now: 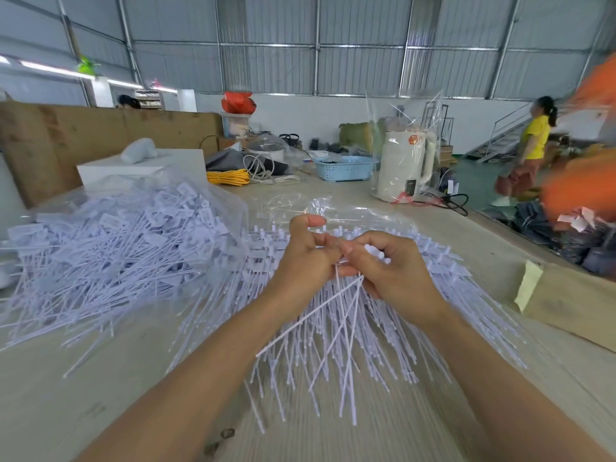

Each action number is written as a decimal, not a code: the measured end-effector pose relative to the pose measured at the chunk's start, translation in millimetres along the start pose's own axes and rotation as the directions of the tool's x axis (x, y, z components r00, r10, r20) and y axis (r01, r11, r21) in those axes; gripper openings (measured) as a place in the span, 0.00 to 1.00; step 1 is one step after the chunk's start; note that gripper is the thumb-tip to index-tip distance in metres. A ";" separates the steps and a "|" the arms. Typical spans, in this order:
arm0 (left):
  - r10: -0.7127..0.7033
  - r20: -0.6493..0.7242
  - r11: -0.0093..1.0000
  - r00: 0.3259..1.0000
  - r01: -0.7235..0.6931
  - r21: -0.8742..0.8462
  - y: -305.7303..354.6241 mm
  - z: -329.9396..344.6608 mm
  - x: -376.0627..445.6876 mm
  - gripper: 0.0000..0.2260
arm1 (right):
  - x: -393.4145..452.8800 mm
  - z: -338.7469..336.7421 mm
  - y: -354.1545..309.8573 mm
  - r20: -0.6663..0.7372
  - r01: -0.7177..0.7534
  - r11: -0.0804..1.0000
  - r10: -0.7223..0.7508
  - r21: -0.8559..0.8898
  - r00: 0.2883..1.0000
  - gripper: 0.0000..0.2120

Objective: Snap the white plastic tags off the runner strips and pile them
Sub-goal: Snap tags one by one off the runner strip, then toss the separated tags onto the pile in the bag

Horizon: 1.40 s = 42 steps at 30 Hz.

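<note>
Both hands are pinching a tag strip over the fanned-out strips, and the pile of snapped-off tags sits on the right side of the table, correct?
Not quite. The head view shows the pile of snapped-off tags on the left side. The left hand and right hand do pinch a strip above the fanned-out strips.

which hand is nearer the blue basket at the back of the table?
Right. The right hand sits almost straight below the blue basket; the left hand is further to the basket's left. Both hold tags, well short of it.

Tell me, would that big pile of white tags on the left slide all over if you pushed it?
Probably. The loose pile of white tags lies on clear plastic sheet, which looks slippery. The tags look thin and light, so some would likely scatter. Their long tails cross each other, so clumps may drag together.
</note>
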<state>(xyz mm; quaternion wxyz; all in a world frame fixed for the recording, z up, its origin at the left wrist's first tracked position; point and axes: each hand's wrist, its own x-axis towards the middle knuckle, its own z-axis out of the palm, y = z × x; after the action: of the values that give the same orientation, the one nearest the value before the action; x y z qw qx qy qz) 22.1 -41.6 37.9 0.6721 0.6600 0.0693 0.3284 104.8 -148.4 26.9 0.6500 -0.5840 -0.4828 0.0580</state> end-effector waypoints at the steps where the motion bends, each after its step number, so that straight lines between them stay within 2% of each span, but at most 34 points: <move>1: -0.003 0.007 1.000 1.000 0.003 0.010 0.4 1.6 0.0 0.13 | 0.2 -2.0 1.0 0.017 -0.012 1.000 0.012 -0.008 1.000 0.10; 4: -0.039 0.053 0.994 0.998 0.033 0.107 2.9 3.4 0.6 0.04 | 0.3 -5.6 4.6 0.047 -0.019 0.998 0.022 -0.055 0.999 0.09; 7: -0.065 0.078 0.969 0.995 0.044 0.244 2.8 7.1 -1.5 0.18 | 1.0 -2.4 9.0 -0.026 0.023 0.993 -0.026 -0.115 0.999 0.07; 10: -0.161 0.021 0.975 0.987 0.156 0.161 4.9 11.9 -4.4 0.24 | 3.5 -0.9 9.5 -0.218 0.041 0.993 -0.063 -0.108 0.974 0.10; 11: -0.179 0.015 0.966 0.984 0.173 0.192 6.5 13.3 -6.3 0.24 | 4.2 -1.4 9.0 -0.298 0.048 0.993 -0.080 -0.111 0.951 0.11; 13: -0.139 0.089 0.918 0.986 0.094 0.386 7.5 16.8 -11.8 0.20 | 5.6 -1.7 7.1 -0.450 0.064 0.984 -0.134 -0.167 0.883 0.11; 15: -0.080 0.181 0.874 0.980 -0.018 0.485 4.3 24.8 -20.1 0.17 | 6.4 -1.6 5.2 -0.565 0.062 0.973 -0.181 -0.224 0.805 0.09; 17: -0.042 0.215 0.837 0.976 -0.083 0.540 0.0 32.2 -26.8 0.16 | 6.3 -1.2 4.9 -0.625 0.068 0.960 -0.230 -0.272 0.746 0.08; 19: -0.006 0.223 0.789 0.975 -0.132 0.600 -3.2 35.8 -31.5 0.20 | 5.8 -0.8 5.6 -0.656 0.061 0.951 -0.255 -0.304 0.710 0.07; 21: 0.037 0.223 0.787 0.974 -0.167 0.594 -6.4 35.1 -34.8 0.21 | 7.0 -0.4 4.5 -0.684 0.066 0.950 -0.266 -0.304 0.679 0.07; 24: 0.122 0.164 0.880 0.979 -0.184 0.438 0.6 35.0 -42.1 0.19 | 14.1 -0.7 -8.3 -0.760 0.116 0.961 -0.270 -0.252 0.591 0.06; 26: 0.213 0.123 0.883 0.969 -0.245 0.401 7.3 31.0 -45.6 0.17 | 18.7 2.7 -23.5 -0.770 0.161 0.952 -0.305 -0.260 0.561 0.07; 29: 0.304 0.100 0.848 0.948 -0.317 0.426 20.0 18.3 -53.3 0.15 | 21.5 15.9 -42.3 -0.705 0.205 0.929 -0.367 -0.308 0.607 0.09; 32: 0.380 0.112 0.751 0.918 -0.377 0.542 26.0 -3.8 -64.8 0.14 | 19.4 36.2 -52.1 -0.660 0.224 0.927 -0.371 -0.300 0.653 0.11; 34: 0.422 0.084 0.726 0.903 -0.392 0.565 28.3 -25.5 -73.0 0.11 | 18.3 54.0 -57.4 -0.591 0.260 0.922 -0.384 -0.287 0.709 0.11; 38: 0.369 0.024 0.737 0.929 -0.309 0.601 32.3 -75.4 -84.8 0.11 | 21.2 94.3 -53.7 -0.389 0.267 0.935 -0.341 -0.232 0.856 0.15; 42: 0.339 -0.090 0.685 0.936 -0.180 0.706 32.1 -121.0 -93.2 0.12 | 37.0 142.0 -37.3 -0.157 0.167 0.976 -0.188 -0.139 0.969 0.15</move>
<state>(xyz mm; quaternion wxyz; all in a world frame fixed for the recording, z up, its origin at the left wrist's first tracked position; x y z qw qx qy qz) -125.1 7.8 21.7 0.3139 0.8253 0.1629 0.4402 7.3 -36.6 56.9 0.6535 -0.5806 -0.4789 -0.0807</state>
